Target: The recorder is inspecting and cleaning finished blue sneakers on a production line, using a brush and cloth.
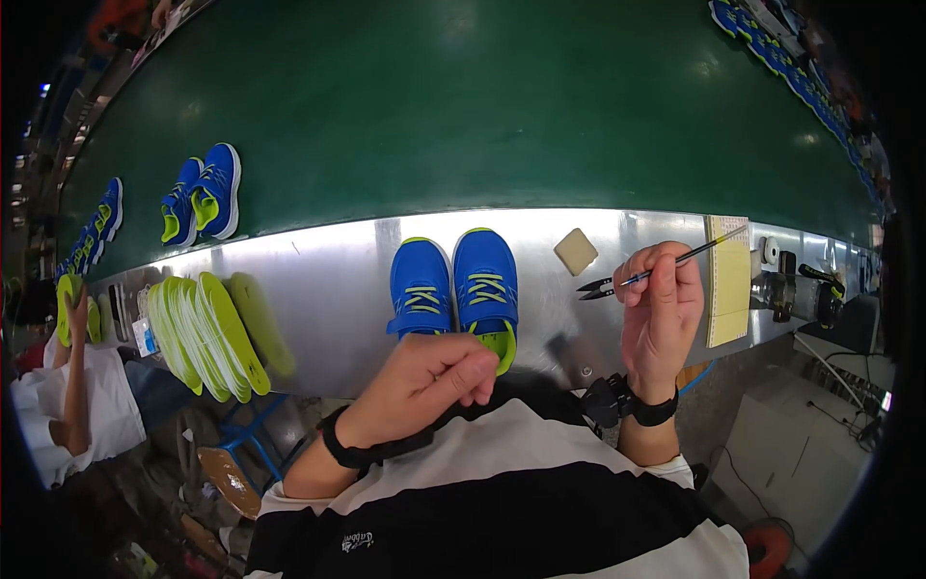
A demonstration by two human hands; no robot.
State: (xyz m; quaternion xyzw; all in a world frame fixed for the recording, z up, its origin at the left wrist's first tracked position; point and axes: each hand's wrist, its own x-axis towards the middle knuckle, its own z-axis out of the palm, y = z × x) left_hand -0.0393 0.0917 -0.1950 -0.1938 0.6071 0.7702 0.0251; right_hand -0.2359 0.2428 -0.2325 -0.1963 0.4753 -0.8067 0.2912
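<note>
A single head-worn fisheye view looks steeply down from close above the person's own chest, whose striped shirt (502, 502) fills the lower middle of the frame. The metal surface (328, 280) crosses the middle as a curved band, and the green conveyor belt (463, 106) fills the upper half. Both hands sit near the lens at centre. Edges bend and darken toward the rim.

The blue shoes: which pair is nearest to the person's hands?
The pair on the metal ledge, just beyond the left hand; the other pair stands farther off on the green belt.
</note>
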